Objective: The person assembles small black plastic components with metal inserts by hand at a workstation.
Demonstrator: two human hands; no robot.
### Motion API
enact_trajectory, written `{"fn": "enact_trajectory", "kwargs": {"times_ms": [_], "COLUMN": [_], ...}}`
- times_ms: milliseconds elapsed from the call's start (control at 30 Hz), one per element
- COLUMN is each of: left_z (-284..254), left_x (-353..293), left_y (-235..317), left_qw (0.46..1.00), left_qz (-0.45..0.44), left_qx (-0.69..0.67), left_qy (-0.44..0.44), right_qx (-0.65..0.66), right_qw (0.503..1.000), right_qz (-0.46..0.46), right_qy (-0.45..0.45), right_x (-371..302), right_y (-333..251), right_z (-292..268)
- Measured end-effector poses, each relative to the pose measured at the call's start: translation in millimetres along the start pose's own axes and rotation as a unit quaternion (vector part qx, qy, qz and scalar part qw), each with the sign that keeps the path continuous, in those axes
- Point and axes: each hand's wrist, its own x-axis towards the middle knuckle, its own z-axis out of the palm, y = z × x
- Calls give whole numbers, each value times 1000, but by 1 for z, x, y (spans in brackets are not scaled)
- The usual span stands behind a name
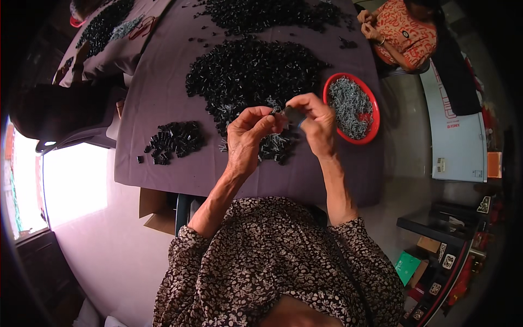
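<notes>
My left hand (pixel 248 136) is closed in a pinch at the middle of the table's near side; what its fingertips hold is too small to make out. Close to its right, my right hand (pixel 317 124) has its fingers curled round a dark rounded piece (pixel 294 115), slightly blurred. Beneath and beyond both hands spreads a large heap of small black parts (pixel 253 71), with loose grey metal pins or screws (pixel 277 146) on its near edge. A smaller group of black parts (pixel 175 143) lies to the left.
A red basin (pixel 376 111) of grey metal pins stands right of my hands on the purple-brown tablecloth (pixel 158 98). Another black heap (pixel 267 13) lies farther back. A co-worker in an orange patterned top (pixel 406 32) sits at the far right. Another table (pixel 117 60) adjoins at left.
</notes>
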Motion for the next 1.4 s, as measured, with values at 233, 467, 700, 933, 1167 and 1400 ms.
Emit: {"fn": "enact_trajectory", "kwargs": {"times_ms": [233,467,700,933,1167,1400], "left_z": [4,2,3,1,-4,-13], "left_x": [0,1,1,4,6,11], "left_y": [0,2,5,2,4,0], "left_qw": [997,998,998,996,991,994], "left_qz": [19,24,12,16,14,-76], "left_qx": [67,54,67,85,134,77], "left_qy": [-20,-11,-8,2,-2,-24], "right_qx": [226,183,61,-20,-150,-237], "right_qw": [972,982,998,999,985,959], "right_qz": [53,39,-5,-34,-77,-139], "right_qy": [27,28,20,14,-38,-64], "right_x": [3,2,-1,0,12,9], "right_y": [13,17,11,9,12,16], "right_z": [8,13,11,9,1,-1]}}
